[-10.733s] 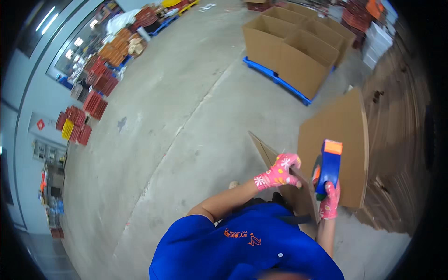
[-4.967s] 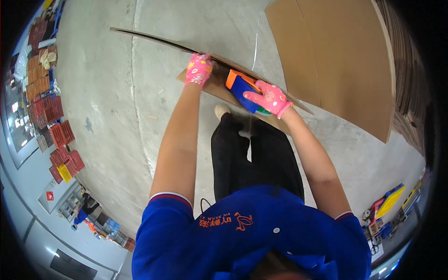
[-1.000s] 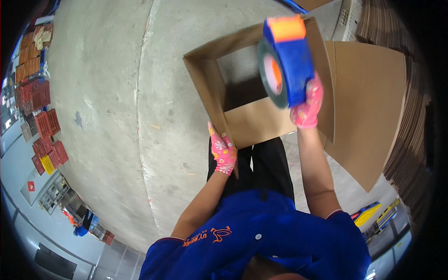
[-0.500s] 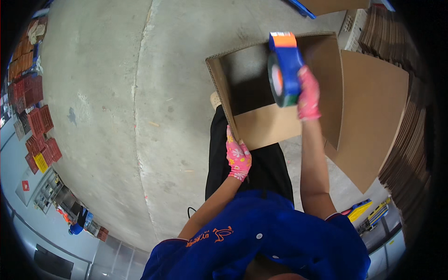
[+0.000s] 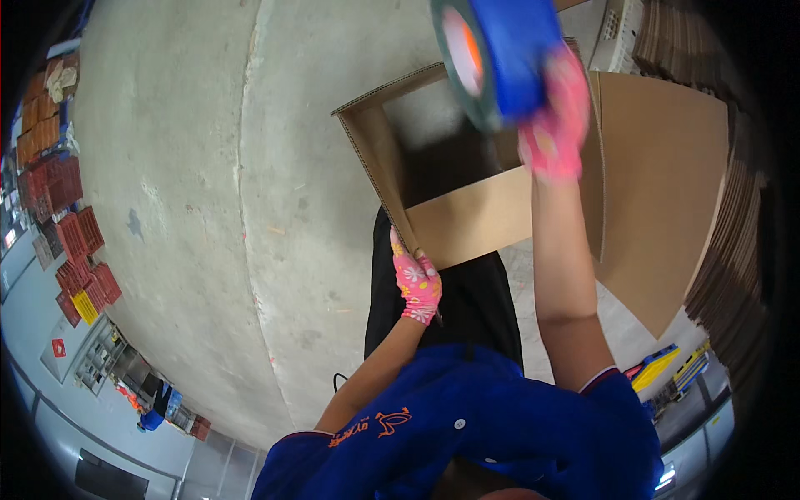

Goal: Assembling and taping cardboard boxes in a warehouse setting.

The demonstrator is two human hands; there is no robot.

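An open cardboard box stands in front of my legs, its hollow inside facing up at me. My left hand, in a pink flowered glove, is closed on the near left corner of the box wall, thumb over the edge. A blue tape dispenser with a large dark-rimmed roll is gripped by my right hand, in a matching pink glove. That hand is raised above the right side of the box and smeared by motion. The dispenser hides the box's far edge, and the top of the dispenser runs out of view.
Against the box's right side leans a large flat cardboard sheet. Tall stacks of folded cardboard line the right. A white plastic crate stands at the far right. Red crates sit along the left, with another person in the distance.
My right hand has lifted the tape dispenser up and away from the box opening, closer to my view. The box and my left hand have shifted slightly left.
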